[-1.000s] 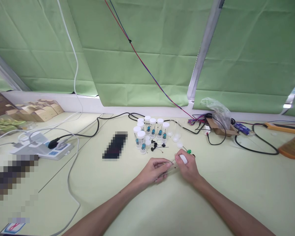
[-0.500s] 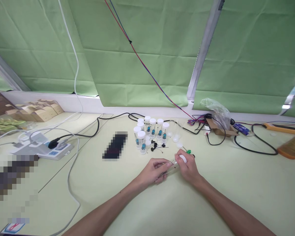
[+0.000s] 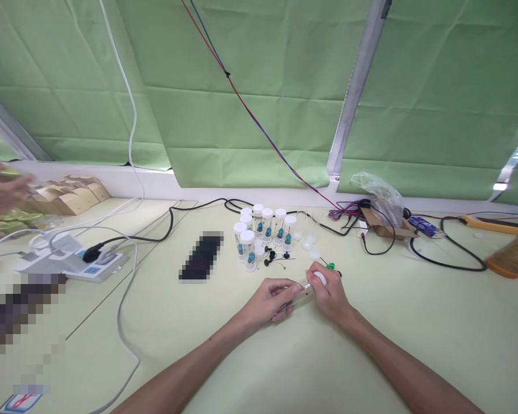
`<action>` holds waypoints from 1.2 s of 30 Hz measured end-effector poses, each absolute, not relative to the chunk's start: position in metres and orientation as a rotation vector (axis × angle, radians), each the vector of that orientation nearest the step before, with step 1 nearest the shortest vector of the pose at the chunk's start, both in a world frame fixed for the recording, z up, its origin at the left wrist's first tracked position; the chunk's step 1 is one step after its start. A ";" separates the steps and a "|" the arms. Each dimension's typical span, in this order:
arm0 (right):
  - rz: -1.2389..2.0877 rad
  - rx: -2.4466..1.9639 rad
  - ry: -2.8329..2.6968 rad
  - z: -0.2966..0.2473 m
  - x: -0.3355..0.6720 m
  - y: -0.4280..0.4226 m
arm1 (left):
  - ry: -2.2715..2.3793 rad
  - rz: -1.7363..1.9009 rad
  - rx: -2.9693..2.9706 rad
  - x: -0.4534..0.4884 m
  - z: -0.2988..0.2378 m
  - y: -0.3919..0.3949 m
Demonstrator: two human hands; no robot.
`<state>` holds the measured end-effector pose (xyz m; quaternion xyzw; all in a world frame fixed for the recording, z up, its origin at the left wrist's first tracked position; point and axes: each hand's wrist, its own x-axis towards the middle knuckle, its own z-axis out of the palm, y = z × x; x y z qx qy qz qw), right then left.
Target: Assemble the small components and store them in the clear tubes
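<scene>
My left hand (image 3: 271, 300) is closed around a clear tube (image 3: 301, 292) that lies slantwise above the table. At the tube's right end, a white cap (image 3: 320, 278) is gripped by the fingers of my right hand (image 3: 331, 293). Just beyond that hand is a small green part (image 3: 330, 265) with a thin metal rod. Several capped clear vials (image 3: 247, 253), each with a white lid and most showing a blue piece inside, stand upright farther back. Small black parts (image 3: 271, 256) with thin rods lie in front of them. Loose white caps (image 3: 314, 254) lie to their right.
On the left are a white power strip (image 3: 99, 269), cables and small cardboard boxes (image 3: 75, 195). Another person's hand (image 3: 2, 192) reaches in there. A pixelated dark rectangle (image 3: 202, 256) lies left of the vials. An orange bottle (image 3: 511, 256) and an open carton (image 3: 382, 229) are at right.
Another person's hand has come in at the left edge, over the green packets and boxes. My own hands keep the same hold on the tube and cap, with hardly any visible movement.
</scene>
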<state>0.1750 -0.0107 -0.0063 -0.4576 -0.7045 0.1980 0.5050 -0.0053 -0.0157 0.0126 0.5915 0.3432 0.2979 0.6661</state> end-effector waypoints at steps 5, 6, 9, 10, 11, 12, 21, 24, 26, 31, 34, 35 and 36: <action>0.486 -1.097 -1.708 -0.007 0.176 -0.010 | 0.794 0.667 1.324 -0.005 0.012 -0.016; 0.486 -1.097 -1.710 -0.007 0.176 -0.010 | 0.796 0.667 1.326 -0.005 0.012 -0.016; 0.478 -1.103 -1.717 -0.007 0.177 -0.009 | 0.799 0.664 1.329 -0.004 0.011 -0.016; 0.476 -1.105 -1.720 -0.007 0.177 -0.009 | 0.798 0.663 1.329 -0.004 0.011 -0.016; 0.475 -1.106 -1.725 -0.006 0.177 -0.008 | 0.797 0.663 1.328 -0.004 0.011 -0.016; 0.477 -1.105 -1.731 -0.005 0.177 -0.008 | 0.793 0.665 1.327 -0.003 0.011 -0.016; 0.430 -1.090 -1.772 -0.001 0.178 -0.010 | 0.810 0.653 1.501 -0.005 0.012 -0.019; 0.424 -1.088 -1.764 0.002 0.176 -0.012 | 0.834 0.682 1.600 -0.006 0.014 -0.019; 0.431 -1.088 -1.757 0.003 0.176 -0.013 | 0.852 0.737 1.701 -0.005 0.017 -0.018; 0.479 -1.071 -1.733 0.001 0.176 -0.012 | 0.893 0.752 1.846 -0.004 0.021 -0.021; 0.473 -1.071 -1.700 -0.001 0.176 -0.013 | 0.938 0.747 1.869 -0.003 0.022 -0.023; 0.473 -1.073 -1.687 -0.001 0.176 -0.014 | 0.945 0.753 1.872 -0.003 0.022 -0.023; 0.479 -1.071 -1.675 -0.002 0.176 -0.014 | 0.946 0.762 1.876 -0.003 0.023 -0.024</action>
